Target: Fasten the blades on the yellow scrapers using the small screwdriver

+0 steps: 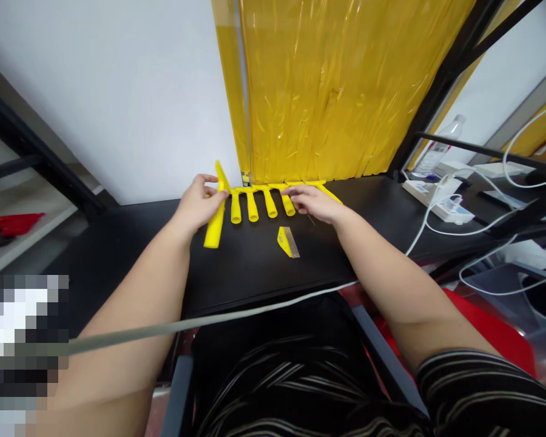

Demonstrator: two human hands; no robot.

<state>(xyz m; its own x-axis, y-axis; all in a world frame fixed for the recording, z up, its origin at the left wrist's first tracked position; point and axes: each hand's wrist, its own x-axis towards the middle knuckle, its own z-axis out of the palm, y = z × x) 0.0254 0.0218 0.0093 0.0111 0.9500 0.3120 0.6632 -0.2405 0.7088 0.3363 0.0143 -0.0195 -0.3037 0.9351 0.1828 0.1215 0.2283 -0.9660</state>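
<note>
My left hand [199,203] grips a yellow plastic scraper handle [215,224] by its upper part, its tube end tilted down toward me. Several similar yellow handles [253,206] lie side by side along the back of the black tabletop, hollow ends facing me. Over the right part of this row is my right hand [316,203], fingers bent and closed at the top of one yellow handle [290,205]. Something thin and dark shows below those fingers, too small to name. A small yellow scraper [287,242] with a grey metal blade lies flat between my hands.
Behind the black table [236,279] stand a white panel [118,91] and yellow plastic sheeting [327,91]. At right are a clear bottle [439,145], a white power strip [437,197] and loose cables. A pale strap [236,314] crosses in front of me.
</note>
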